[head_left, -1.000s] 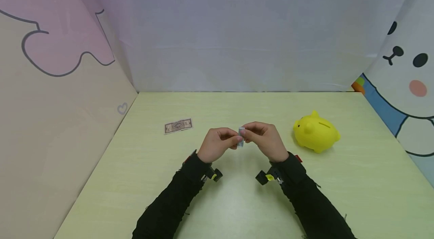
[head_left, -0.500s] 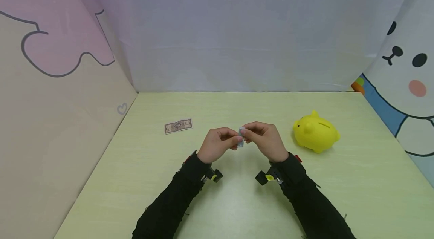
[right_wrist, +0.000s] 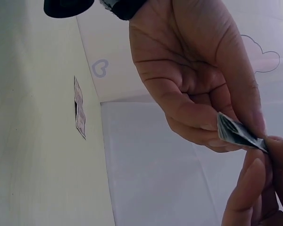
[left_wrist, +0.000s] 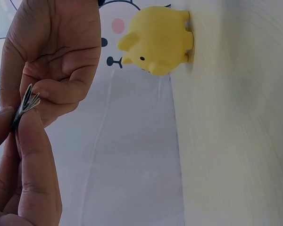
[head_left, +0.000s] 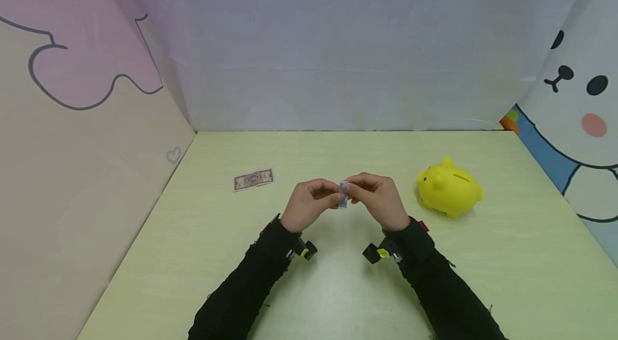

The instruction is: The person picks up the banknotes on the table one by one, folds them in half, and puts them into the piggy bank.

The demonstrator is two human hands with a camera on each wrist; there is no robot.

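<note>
A small blue-green banknote (head_left: 343,201), folded into a narrow strip, is held above the table between both hands. My left hand (head_left: 311,204) pinches it between thumb and fingers from the left. From the other side my right hand (head_left: 379,198) pinches its upper part. Several folded layers fan out at the end of the banknote (left_wrist: 28,101) in the left wrist view. The right wrist view shows stacked layers at the end of the banknote (right_wrist: 233,130) too. Fingertips hide much of its middle.
A brownish banknote (head_left: 254,179) lies flat on the table (head_left: 338,297), left of the hands. To the right stands a yellow piggy bank (head_left: 450,188) with a slot on top. A pale curtain (head_left: 338,45) closes off the back.
The left fingers have shifted very slightly around the folded banknote. Both hands otherwise stay in place, and the piggy bank and brownish banknote have not moved.
</note>
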